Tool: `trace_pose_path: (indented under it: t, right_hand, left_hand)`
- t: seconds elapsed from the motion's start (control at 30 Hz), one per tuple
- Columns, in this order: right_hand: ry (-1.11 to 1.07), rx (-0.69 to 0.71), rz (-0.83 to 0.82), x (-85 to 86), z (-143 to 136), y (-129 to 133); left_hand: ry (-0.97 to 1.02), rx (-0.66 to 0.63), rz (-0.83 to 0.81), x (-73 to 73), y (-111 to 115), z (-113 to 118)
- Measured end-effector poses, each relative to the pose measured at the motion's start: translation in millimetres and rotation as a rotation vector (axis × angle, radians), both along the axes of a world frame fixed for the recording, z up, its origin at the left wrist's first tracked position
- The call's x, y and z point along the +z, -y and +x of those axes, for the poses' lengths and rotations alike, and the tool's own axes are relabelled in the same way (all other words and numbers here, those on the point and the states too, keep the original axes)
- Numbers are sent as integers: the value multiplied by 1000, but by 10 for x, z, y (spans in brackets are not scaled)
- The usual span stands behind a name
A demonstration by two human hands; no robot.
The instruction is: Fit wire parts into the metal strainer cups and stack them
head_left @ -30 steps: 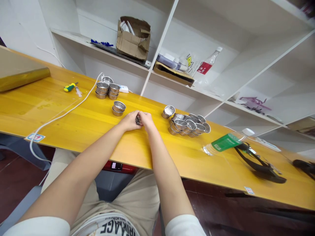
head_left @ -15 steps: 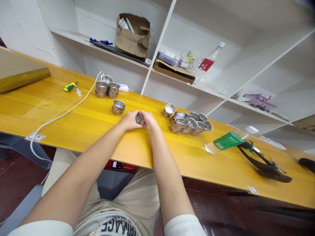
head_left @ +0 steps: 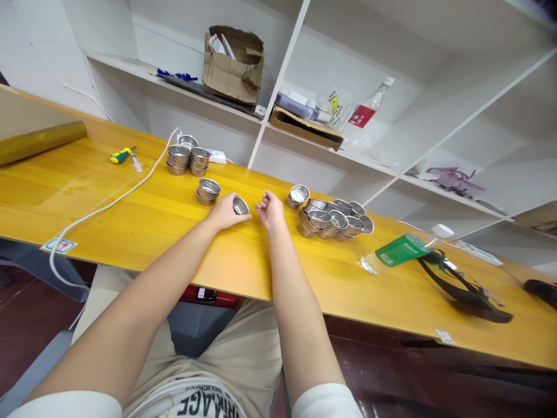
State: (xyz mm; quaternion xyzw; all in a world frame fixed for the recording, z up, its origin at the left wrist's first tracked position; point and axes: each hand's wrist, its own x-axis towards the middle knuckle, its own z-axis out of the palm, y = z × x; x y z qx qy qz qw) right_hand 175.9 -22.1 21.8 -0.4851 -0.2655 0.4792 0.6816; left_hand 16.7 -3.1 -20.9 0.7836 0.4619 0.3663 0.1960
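Observation:
My left hand [head_left: 226, 212] is closed round a small metal cup with a perforated bottom [head_left: 240, 205], its mouth tilted toward me. To the right of this cup and apart from it, my right hand [head_left: 271, 210] has its fingers curled in; whatever they may hold is too small or hidden to tell. Just left of my left hand stands a stack of two such cups [head_left: 208, 190]. Farther back on the left are several stacked cups [head_left: 178, 155]. On my right, a stack [head_left: 298, 195] and a close cluster of perforated cups [head_left: 337, 220] stand on the yellow table [head_left: 243, 261].
A white cable [head_left: 117, 199] crosses the left side of the table, near a screwdriver [head_left: 122, 155]. A green-labelled bottle [head_left: 402, 249] lies at the right beside a black strapped object [head_left: 465, 290]. White shelves [head_left: 235, 136] rise behind, holding a torn cardboard box [head_left: 232, 64].
My hands were together round the cup; now my right hand has come away to the right. The cup stays in my left hand, its mouth now turned up more.

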Motion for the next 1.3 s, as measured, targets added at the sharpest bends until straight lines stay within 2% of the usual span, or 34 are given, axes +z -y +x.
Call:
trace_pose_path:
  t: [0.07,0.13,0.3,0.37,0.47,0.57,0.7,0.8,0.97,1.13,1.2,1.3]
  right_hand:
    - [192,-58,-118,-85,41,-35]
    - [480,-80,-231,-169,81,-55]
    - [1196,-105,-337,-269,138,-31]
    - [1371,-71,-380,-274,129,-3]
    - [1508,20,-402,-276,100,36]
    - [1579,85,-365,-278,70,59]
    - [1629,140,-315,-280,35,70]
    - [1647,161,-307,-282,18,74]
    - [1629,159,-331,-255,-2,87]
    - [1497,-8,-281,-191,-38,106]
    - [1416,-88,-199,-167,-54,108]
    - [1275,-171,-21,-141,-92,102]
  left_hand:
    - [-8,12,18,-20,-16,5]
    - [-27,32,22,-34,-27,4]
    - [-101,33,44,-77,-34,9]
    - [-123,27,60,-82,-20,21]
    - [-105,-4,121,-19,32,22]
    - [-37,6,251,133,80,-49]
    - [30,285,330,288,34,-252]
    - [40,445,264,262,-69,-383]
    - [-90,545,67,156,-180,-428]
    - [-54,522,167,174,-178,-397]
    - [-14,451,262,187,-160,-378]
    - [12,256,391,191,-112,-323]
